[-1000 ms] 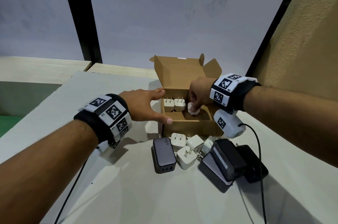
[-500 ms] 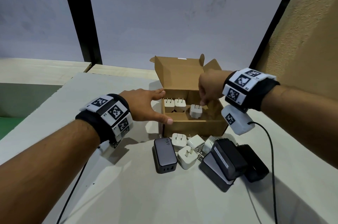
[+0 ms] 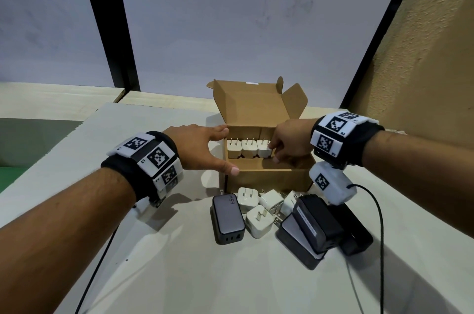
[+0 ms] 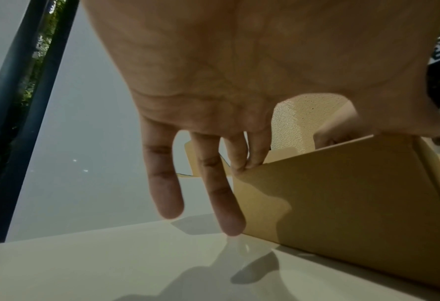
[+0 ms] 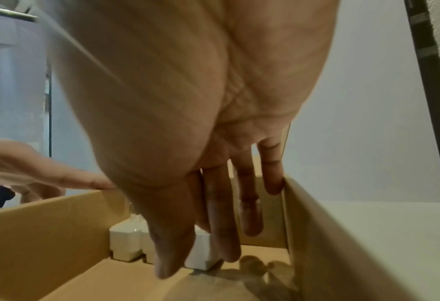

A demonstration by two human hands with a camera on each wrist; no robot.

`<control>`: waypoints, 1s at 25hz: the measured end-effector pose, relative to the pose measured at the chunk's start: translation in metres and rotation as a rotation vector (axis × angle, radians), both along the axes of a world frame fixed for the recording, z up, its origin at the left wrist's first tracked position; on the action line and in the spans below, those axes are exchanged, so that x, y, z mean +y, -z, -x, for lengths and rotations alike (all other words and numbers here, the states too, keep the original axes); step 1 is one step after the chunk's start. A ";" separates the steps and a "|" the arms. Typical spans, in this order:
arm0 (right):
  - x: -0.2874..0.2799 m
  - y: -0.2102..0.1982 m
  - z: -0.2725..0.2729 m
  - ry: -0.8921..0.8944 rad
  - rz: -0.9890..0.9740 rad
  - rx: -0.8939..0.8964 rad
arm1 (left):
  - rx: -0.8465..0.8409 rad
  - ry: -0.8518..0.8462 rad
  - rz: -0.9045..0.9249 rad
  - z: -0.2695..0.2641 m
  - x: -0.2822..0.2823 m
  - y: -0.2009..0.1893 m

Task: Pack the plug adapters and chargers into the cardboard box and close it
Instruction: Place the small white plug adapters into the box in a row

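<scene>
An open cardboard box (image 3: 266, 177) stands mid-table, its lid (image 3: 251, 106) up at the back. Three white plug adapters stand in a row along its far wall (image 3: 234, 150) (image 3: 248, 150). My right hand (image 3: 273, 153) reaches into the box and pinches the rightmost white adapter (image 3: 263, 149) between thumb and fingers, as the right wrist view shows (image 5: 203, 258). My left hand (image 3: 220, 152) spans the box's left wall (image 4: 342, 193), fingers straight, thumb at the front corner. Several white adapters (image 3: 259, 221), a grey 65W charger (image 3: 228, 218) and black chargers (image 3: 316, 224) lie in front of the box.
A black cable (image 3: 379, 224) runs across the table at the right, another (image 3: 97, 262) under my left forearm. The table's left edge (image 3: 51, 149) drops to a lower surface. A textured wall (image 3: 423, 70) stands close on the right.
My right hand has moved the third white adapter from the middle of the box back into the row beside the other two. The left hand has stayed on the box.
</scene>
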State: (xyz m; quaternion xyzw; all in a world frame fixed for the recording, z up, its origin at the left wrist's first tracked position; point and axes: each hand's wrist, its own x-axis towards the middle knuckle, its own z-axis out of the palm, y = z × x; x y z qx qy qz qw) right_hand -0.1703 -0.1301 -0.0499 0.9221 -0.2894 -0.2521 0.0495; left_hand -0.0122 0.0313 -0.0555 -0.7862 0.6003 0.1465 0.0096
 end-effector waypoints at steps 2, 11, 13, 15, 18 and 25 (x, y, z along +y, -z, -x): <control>-0.002 -0.004 -0.001 0.005 0.011 -0.005 | -0.004 -0.003 -0.003 -0.001 0.000 0.000; 0.057 -0.041 0.062 0.009 -0.308 -0.117 | 0.031 -0.030 -0.007 0.000 0.002 0.002; 0.066 -0.033 0.057 -0.067 -0.255 -0.137 | 0.027 -0.039 -0.008 0.002 0.002 -0.002; 0.075 -0.026 0.042 -0.155 -0.183 -0.159 | 0.027 -0.042 -0.013 0.005 0.003 -0.005; 0.084 -0.018 0.020 -0.245 -0.159 -0.030 | 0.039 -0.045 -0.012 0.007 0.005 -0.006; 0.090 -0.015 0.016 -0.261 -0.074 0.023 | 0.039 -0.037 -0.014 0.004 0.002 -0.004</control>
